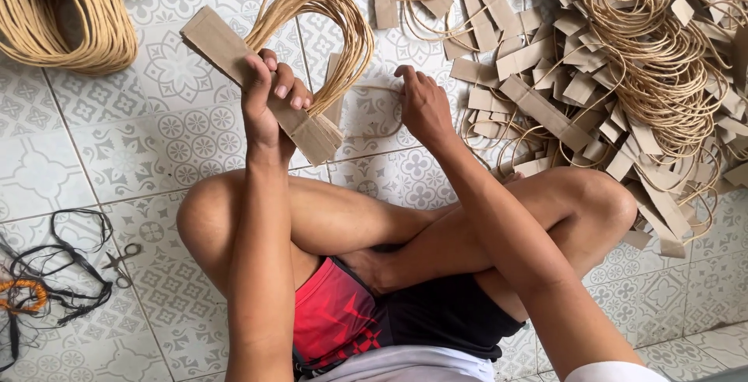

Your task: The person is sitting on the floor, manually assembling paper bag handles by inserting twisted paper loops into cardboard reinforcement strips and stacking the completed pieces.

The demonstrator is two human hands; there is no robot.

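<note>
Left grip (269, 98) clasping handle bundle (265, 78)

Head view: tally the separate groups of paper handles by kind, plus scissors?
Handle stack gripped in left hand: 1
Neat bundle of handles, top left on floor: 1
Loose heap of handles, by right hand: 1
Scissors: 1
Total: 4

We see soft, even daylight on the tiled floor (156, 148), faint shadows only, no glare, everything sharp, with slight wide-angle stretching at the edges.
</note>
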